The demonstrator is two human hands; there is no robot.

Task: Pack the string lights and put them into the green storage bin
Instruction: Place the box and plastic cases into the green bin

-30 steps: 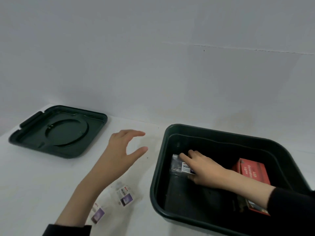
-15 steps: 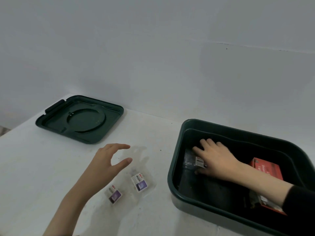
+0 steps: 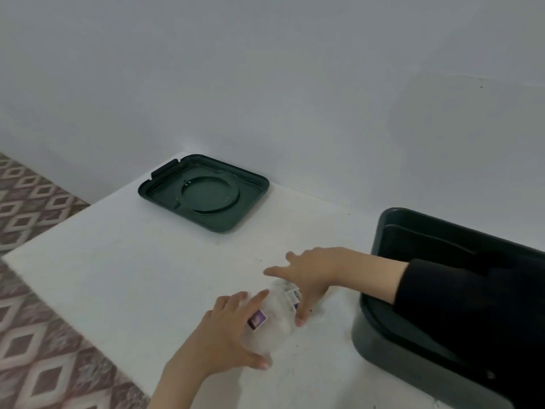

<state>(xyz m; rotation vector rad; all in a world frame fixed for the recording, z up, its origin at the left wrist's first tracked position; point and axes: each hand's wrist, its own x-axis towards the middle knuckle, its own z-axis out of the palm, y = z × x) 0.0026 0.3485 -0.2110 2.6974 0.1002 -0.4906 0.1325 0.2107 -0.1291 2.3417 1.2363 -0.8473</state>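
Two clear plastic packets of string lights (image 3: 275,320) with purple labels lie together on the white table (image 3: 132,276). My left hand (image 3: 228,335) curls around the near packet, fingers on top and thumb at its lower edge. My right hand (image 3: 312,273) is over the far packet with fingers spread and the thumb pressing its right edge. The dark green storage bin (image 3: 383,228) stands at the right. My black sleeve (image 3: 460,305) crosses it and hides what is inside.
The bin's dark green lid (image 3: 203,193) lies upside down at the table's far corner by the white wall. The table's left edge drops to a patterned tile floor (image 3: 32,208).
My right hand came out of the bin and moved left onto the packets. My left hand dropped onto the near packet and closed around it. The view swung left.
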